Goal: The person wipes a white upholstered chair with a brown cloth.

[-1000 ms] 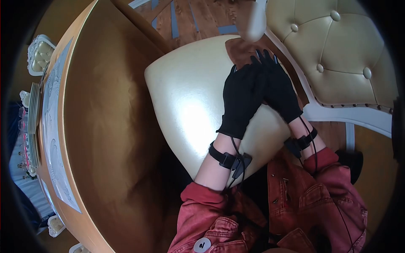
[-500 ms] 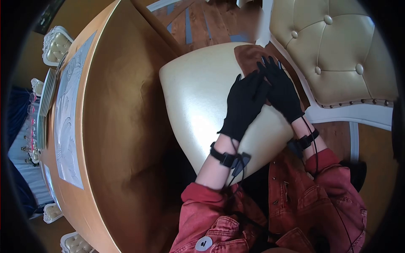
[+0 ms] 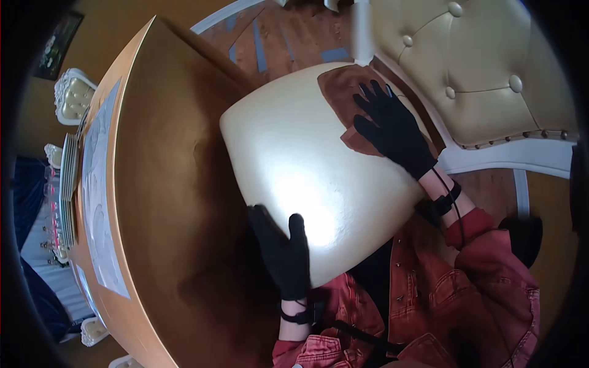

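Observation:
A cream padded chair seat (image 3: 276,141) with a glossy highlight fills the middle of the head view. On its far right part lies a brown cloth (image 3: 337,89), partly folded near my thumb. My right hand (image 3: 394,129), in a black glove, presses flat on this cloth with its fingers stretched out. At the seat's near left edge rests my left hand (image 3: 279,248), gloved in black too. Its thumb stands apart from the other fingers, and some fingertips lie along the edge by the tablecloth. Nothing shows in it.
The buttoned chair back (image 3: 485,67) rises at right on a white frame. A table draped in golden cloth (image 3: 162,147) stands close at left, with a patterned grey mat (image 3: 101,202) and stacked plates (image 3: 69,172) on top. More white chairs (image 3: 73,98) stand beyond it.
My left hand has left my right hand's side and moved down and left to the seat's edge. My right hand stays on the cloth, more of which now shows. The view has shifted slightly.

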`<state>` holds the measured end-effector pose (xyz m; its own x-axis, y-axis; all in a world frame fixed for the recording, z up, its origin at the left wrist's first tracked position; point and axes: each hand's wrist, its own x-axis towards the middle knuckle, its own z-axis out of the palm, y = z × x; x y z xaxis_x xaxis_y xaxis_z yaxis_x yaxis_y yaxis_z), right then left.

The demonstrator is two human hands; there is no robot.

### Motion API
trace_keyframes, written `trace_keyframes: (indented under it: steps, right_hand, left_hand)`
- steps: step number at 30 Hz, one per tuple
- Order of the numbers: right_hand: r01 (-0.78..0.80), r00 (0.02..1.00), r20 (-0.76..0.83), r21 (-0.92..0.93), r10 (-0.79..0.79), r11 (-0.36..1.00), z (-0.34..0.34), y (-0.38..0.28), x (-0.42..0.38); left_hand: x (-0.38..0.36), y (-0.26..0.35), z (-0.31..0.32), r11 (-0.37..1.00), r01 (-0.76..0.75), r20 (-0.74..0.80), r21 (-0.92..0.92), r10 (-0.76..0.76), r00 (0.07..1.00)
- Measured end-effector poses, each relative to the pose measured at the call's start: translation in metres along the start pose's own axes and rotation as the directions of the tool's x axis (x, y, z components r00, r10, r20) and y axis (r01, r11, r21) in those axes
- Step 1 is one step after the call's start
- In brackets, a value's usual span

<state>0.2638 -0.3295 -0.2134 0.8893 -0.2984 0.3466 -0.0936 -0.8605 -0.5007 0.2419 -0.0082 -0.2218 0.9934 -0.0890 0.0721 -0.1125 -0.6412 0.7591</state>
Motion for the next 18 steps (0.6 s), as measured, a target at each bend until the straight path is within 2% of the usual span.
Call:
trace_keyframes:
  steps: [1,3,4,5,7,12,15,16,18]
  right_hand:
    - [0.145,0.985,0.100,-0.031,-0.142,0.989,0.004,-0.007,-0.006]
    - [0.441,0.867,0.287,-0.058,-0.408,0.896,0.009,-0.025,-0.016]
    - [0.496,0.818,0.308,0.050,-0.486,0.867,0.015,-0.047,-0.028]
    - [0.538,0.765,0.320,0.157,-0.558,0.828,0.021,-0.073,-0.045]
    - [0.386,0.797,0.287,0.436,-0.532,0.813,0.028,-0.103,-0.074]
    - [0.427,0.794,0.222,0.459,-0.566,0.779,0.031,-0.082,-0.068]
    - [0.414,0.872,0.203,0.183,-0.446,0.892,0.010,-0.051,-0.043]
    - [0.376,0.903,0.185,0.102,-0.389,0.921,0.004,-0.039,-0.038]
    - [0.246,0.969,0.036,-0.098,-0.243,0.964,0.001,-0.009,-0.032]
  left_hand:
    - [0.000,0.000,-0.001,0.998,-0.004,0.036,0.066,0.002,0.999]
    - [0.005,0.003,-0.004,0.983,-0.028,0.100,0.183,0.009,0.995]
    - [0.006,-0.002,-0.004,0.983,-0.024,0.091,0.183,0.007,0.996]
    - [0.006,-0.012,-0.002,0.998,-0.018,0.080,0.063,0.012,0.997]
    - [0.007,-0.027,0.002,0.985,-0.011,0.060,-0.174,0.021,0.998]
    - [0.003,-0.017,-0.006,0.977,0.011,0.057,-0.213,0.002,0.998]
    - [0.004,-0.015,-0.008,0.989,-0.088,0.102,0.116,0.077,0.992]
    - [0.004,-0.014,-0.008,0.990,-0.088,0.106,0.108,0.077,0.991]
    - [0.004,-0.014,-0.008,0.987,-0.106,0.092,0.123,0.095,0.991]
